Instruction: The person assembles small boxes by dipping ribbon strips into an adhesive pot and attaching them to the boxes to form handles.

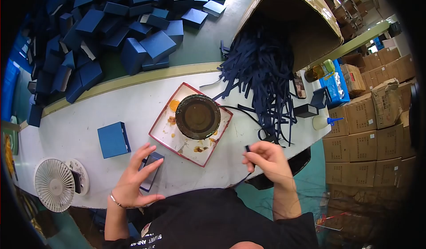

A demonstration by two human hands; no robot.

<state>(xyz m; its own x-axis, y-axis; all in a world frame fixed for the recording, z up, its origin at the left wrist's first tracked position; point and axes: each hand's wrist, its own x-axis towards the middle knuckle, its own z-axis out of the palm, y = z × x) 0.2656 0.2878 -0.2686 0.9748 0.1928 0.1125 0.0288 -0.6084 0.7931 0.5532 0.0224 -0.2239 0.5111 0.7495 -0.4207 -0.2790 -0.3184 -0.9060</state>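
Observation:
My left hand (134, 181), fingers spread, is at a small dark blue box part (152, 171) near the table's front edge; whether it touches it I cannot tell. My right hand (265, 159) is closed in a pinch on a dark ribbon (248, 150), whose end sticks up past the fingertips. A blue box (113, 140) lies up and left of my left hand. Between and beyond the hands, a round dark pot (197, 116) stands on a red-edged white tray (190, 156) with brown and orange stains.
Many blue boxes (155, 46) are heaped at the back left. Dark blue ribbons (262, 67) spill from a cardboard box (310, 22). A white fan (55, 184) stands at the left. At the right are a squeeze bottle (320, 123), a phone (299, 86) and small dark boxes (306, 111).

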